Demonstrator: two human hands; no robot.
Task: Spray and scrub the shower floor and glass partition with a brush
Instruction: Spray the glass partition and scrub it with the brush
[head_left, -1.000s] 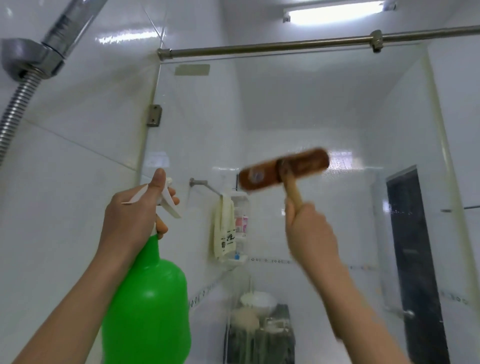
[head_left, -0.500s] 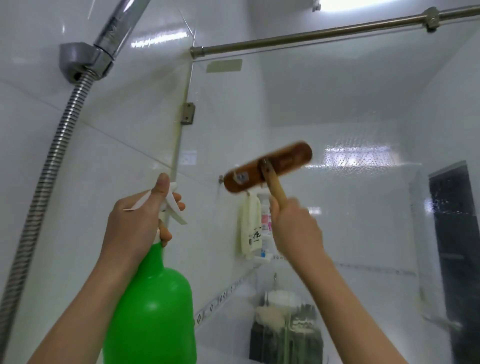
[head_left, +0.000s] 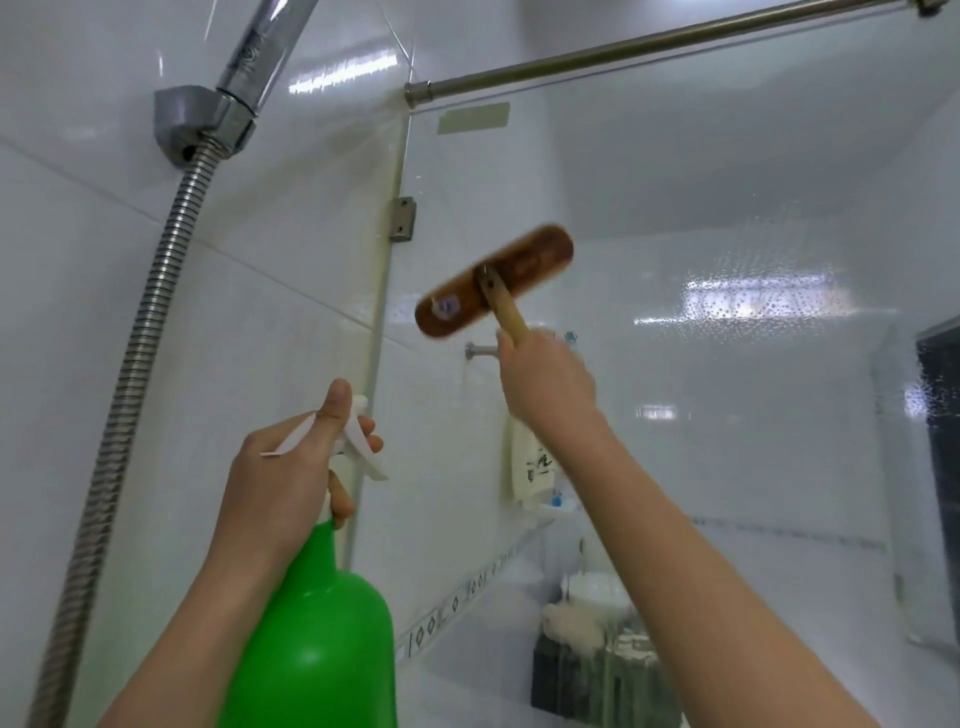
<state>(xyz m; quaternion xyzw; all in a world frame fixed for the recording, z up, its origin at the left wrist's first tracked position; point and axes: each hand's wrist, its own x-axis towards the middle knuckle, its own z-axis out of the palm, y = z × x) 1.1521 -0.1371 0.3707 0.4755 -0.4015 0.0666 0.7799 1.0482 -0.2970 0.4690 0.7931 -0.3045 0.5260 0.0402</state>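
Observation:
My right hand (head_left: 548, 379) grips the pale wooden handle of a brown scrubbing brush (head_left: 493, 280). The brush head is tilted and lies against the wet glass partition (head_left: 701, 218), high up near its left edge. Water drops bead on the glass to the right of the brush. My left hand (head_left: 291, 467) holds the white trigger head of a green spray bottle (head_left: 317, 634), thumb on top, fingers curled round the trigger. The bottle stands upright at the lower left, close to the tiled wall. The shower floor is out of view.
A chrome shower head holder (head_left: 197, 124) and its ribbed metal hose (head_left: 130, 374) run down the left wall. A metal rail (head_left: 649, 47) tops the glass, with a hinge bracket (head_left: 402, 218) at its left edge. Behind the glass hang a pale bag (head_left: 530, 467) and a shelf.
The view has swung left and up, showing more of the hose and wall. The brush has moved left along the glass toward the hinge edge. The left hand keeps the bottle.

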